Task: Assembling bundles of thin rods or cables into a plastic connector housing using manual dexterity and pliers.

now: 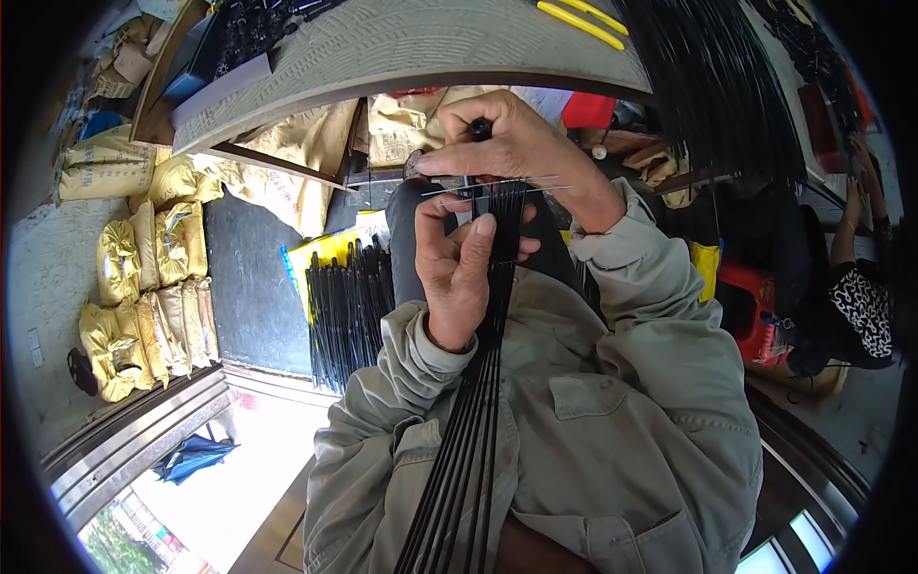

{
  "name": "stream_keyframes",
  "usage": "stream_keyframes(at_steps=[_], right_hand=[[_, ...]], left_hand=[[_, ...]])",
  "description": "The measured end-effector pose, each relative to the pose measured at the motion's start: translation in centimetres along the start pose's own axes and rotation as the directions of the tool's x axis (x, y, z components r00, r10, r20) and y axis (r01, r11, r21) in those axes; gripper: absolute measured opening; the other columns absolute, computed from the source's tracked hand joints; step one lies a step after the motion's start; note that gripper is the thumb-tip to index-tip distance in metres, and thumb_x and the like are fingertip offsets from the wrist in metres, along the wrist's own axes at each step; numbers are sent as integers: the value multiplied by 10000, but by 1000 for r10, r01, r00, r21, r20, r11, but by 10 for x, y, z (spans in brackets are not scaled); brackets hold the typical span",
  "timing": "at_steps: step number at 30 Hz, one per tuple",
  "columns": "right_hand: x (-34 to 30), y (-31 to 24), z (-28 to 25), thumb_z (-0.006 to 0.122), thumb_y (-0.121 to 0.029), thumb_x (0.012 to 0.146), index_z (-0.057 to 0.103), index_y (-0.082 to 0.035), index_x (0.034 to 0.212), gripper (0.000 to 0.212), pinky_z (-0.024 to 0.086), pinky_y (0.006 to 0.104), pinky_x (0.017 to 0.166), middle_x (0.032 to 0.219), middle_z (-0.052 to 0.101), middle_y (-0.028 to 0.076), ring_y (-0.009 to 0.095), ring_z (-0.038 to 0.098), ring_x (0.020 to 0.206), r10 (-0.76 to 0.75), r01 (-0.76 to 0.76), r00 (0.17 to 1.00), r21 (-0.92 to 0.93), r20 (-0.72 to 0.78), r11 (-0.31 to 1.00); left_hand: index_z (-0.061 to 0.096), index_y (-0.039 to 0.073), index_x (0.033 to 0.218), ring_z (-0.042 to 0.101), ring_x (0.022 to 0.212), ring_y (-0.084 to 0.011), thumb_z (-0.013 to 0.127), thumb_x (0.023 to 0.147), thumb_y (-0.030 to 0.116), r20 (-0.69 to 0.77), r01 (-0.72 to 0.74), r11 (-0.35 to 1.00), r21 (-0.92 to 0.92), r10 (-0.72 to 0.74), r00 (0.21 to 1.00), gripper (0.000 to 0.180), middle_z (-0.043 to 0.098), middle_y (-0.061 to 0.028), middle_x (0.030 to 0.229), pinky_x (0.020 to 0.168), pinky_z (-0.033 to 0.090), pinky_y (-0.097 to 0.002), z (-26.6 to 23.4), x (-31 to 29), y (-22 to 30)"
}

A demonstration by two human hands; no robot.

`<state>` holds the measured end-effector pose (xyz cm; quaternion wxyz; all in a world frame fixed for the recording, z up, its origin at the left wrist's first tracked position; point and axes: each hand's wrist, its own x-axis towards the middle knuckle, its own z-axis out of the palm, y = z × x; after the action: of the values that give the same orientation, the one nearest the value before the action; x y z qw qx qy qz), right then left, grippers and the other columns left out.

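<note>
My left hand (453, 273) is closed around a bundle of slim black rods (459, 450), which look like umbrella ribs. The bundle runs down across my front toward the lower edge. Just above it, my right hand (502, 139) curls its thumb and fingers round a dark shaft with a rounded black end (481, 128). Between the two hands, thin pale wires (540, 184) stick out sideways near the top of the bundle. My fingers hide how the shaft meets the rods.
A worktable (382, 50) crosses ahead, bearing yellow-handled pliers (583, 21) and a mass of black rods (717, 86). More rods (349, 306) stand at my left. Yellow sacks (143, 335) line the left wall. Another person (861, 297) is at the right near a red stool (746, 311).
</note>
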<state>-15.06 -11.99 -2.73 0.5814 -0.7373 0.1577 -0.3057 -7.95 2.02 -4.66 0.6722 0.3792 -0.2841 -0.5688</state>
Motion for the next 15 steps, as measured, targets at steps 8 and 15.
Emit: stream_keyframes(at_steps=[8, 15], right_hand=[[-1, -4, 1, 688, -123, 726, 280, -96, 545, 448, 228, 228, 443, 520, 324, -47, 33, 302, 487, -36, 33, 999, 65, 33, 997], [-4, -3, -1, 640, -186, 779, 412, -68, 588, 320, 263, 209, 454, 565, 387, -31, 36, 343, 491, -30, 31, 1000, 177, -8, 984]], left_hand=[[282, 55, 1047, 634, 733, -214, 444, 913, 104, 5, -30, 1000, -1, 30, 1000, 215, 599, -234, 954, 643, 505, -263, 1, -2, 2], [294, 36, 1141, 636, 727, -221, 459, 905, 92, -14, -22, 999, 23, 22, 1000, 294, 597, -233, 962, 645, 508, -267, 2, -3, 8]])
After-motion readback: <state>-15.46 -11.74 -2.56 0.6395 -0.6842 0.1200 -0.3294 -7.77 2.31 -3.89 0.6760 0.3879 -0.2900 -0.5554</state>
